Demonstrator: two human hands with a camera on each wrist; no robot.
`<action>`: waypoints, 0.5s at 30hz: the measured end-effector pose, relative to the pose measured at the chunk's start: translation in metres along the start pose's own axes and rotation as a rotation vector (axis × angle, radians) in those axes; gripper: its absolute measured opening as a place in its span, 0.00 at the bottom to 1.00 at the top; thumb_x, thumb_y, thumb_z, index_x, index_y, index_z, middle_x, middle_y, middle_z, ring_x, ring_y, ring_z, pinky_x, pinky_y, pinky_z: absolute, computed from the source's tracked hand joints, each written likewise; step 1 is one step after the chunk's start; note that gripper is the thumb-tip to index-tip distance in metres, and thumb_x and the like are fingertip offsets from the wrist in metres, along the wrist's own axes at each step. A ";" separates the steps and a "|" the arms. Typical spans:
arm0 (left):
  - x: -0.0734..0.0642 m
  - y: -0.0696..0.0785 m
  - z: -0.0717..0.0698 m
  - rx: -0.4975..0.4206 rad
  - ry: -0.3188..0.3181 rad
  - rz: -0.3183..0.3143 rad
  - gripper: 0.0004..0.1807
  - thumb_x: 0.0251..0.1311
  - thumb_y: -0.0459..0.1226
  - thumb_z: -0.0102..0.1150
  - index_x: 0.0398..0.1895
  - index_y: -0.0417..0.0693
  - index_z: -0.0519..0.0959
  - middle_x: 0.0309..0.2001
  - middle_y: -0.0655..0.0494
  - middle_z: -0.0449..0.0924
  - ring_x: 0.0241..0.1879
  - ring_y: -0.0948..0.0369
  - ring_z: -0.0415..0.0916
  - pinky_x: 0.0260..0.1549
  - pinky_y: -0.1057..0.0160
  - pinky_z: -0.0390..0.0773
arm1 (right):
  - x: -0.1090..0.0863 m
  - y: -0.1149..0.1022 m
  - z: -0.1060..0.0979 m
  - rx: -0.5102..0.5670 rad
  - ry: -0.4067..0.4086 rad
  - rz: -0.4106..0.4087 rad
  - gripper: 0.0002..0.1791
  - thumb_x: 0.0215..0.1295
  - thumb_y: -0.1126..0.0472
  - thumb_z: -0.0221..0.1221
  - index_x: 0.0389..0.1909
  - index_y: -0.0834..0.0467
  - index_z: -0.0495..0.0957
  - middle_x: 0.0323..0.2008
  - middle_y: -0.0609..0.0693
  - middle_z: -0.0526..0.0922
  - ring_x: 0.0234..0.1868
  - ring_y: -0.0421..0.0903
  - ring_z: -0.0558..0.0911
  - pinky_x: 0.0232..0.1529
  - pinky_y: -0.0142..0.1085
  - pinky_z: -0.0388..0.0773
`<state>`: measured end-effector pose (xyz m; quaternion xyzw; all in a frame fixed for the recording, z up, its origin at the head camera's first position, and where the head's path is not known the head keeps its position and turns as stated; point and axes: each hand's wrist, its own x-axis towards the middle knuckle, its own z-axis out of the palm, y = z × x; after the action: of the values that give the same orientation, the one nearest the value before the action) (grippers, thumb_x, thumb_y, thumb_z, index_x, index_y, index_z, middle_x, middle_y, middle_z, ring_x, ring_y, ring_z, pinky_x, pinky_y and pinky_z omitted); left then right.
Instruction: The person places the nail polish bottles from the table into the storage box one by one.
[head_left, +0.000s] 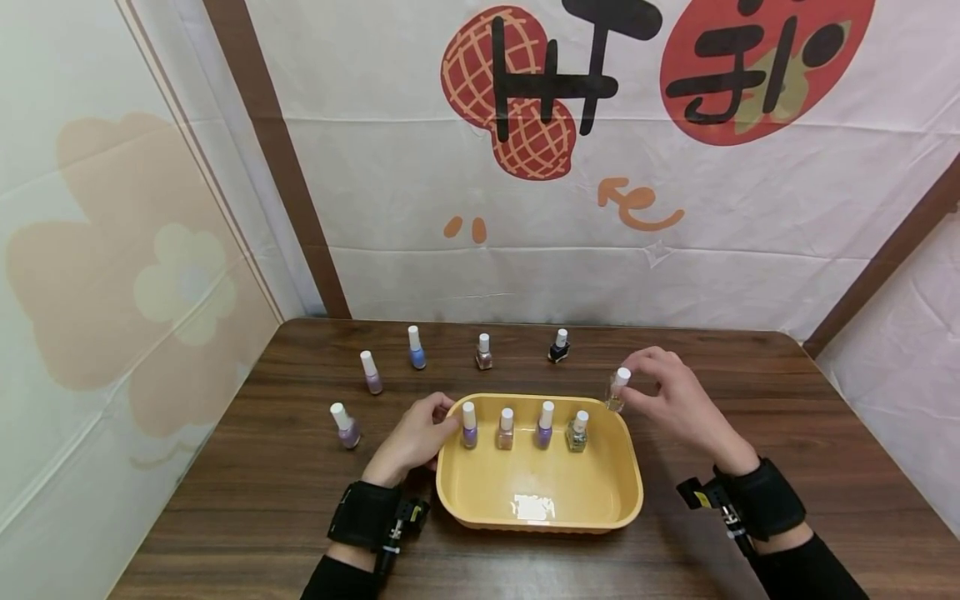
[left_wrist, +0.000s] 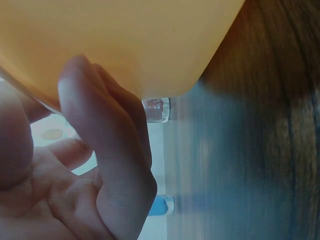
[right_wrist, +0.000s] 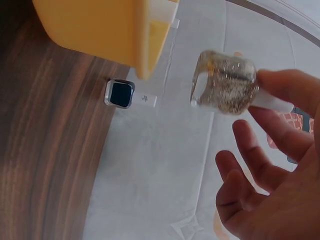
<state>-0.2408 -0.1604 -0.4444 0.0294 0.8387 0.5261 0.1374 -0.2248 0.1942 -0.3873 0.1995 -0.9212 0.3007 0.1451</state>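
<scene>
White-capped, boxy glitter bottle (right_wrist: 225,82) hangs pinched in right fingers (right_wrist: 290,85).

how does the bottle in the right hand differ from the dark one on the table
The held bottle shows glittery specks in clear glass; the dark bottle looks near-black inside. The held bottle is pinched by the right hand; the dark bottle stands on the table. Both are white-capped.

Tray (head_left: 540,487) on table (head_left: 757,383); four bottles (head_left: 506,433) inside, along far side; five other bottles (head_left: 483,356) behind and left.
</scene>
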 end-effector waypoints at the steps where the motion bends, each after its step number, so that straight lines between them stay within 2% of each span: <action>1: 0.000 0.000 0.000 0.000 0.000 -0.001 0.10 0.63 0.35 0.51 0.46 0.45 0.75 0.32 0.44 0.79 0.16 0.59 0.75 0.09 0.65 0.72 | -0.001 0.000 0.001 0.002 -0.011 -0.005 0.05 0.59 0.62 0.66 0.35 0.51 0.82 0.44 0.50 0.78 0.49 0.49 0.72 0.43 0.40 0.67; 7: 0.000 0.000 0.000 0.006 -0.001 -0.004 0.10 0.64 0.36 0.51 0.46 0.45 0.75 0.33 0.45 0.79 0.17 0.59 0.76 0.09 0.66 0.73 | -0.005 0.001 0.008 0.013 -0.091 0.009 0.06 0.58 0.60 0.67 0.36 0.49 0.83 0.45 0.50 0.78 0.50 0.50 0.73 0.46 0.45 0.70; 15: 0.001 0.000 0.000 0.009 -0.012 -0.021 0.10 0.65 0.37 0.51 0.47 0.45 0.75 0.30 0.46 0.79 0.15 0.60 0.74 0.10 0.66 0.73 | -0.011 0.003 0.019 0.019 -0.178 0.027 0.05 0.58 0.60 0.66 0.34 0.48 0.82 0.45 0.48 0.78 0.51 0.50 0.72 0.50 0.47 0.70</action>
<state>-0.2416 -0.1600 -0.4450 0.0243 0.8405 0.5208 0.1477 -0.2196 0.1879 -0.4076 0.2143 -0.9302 0.2925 0.0566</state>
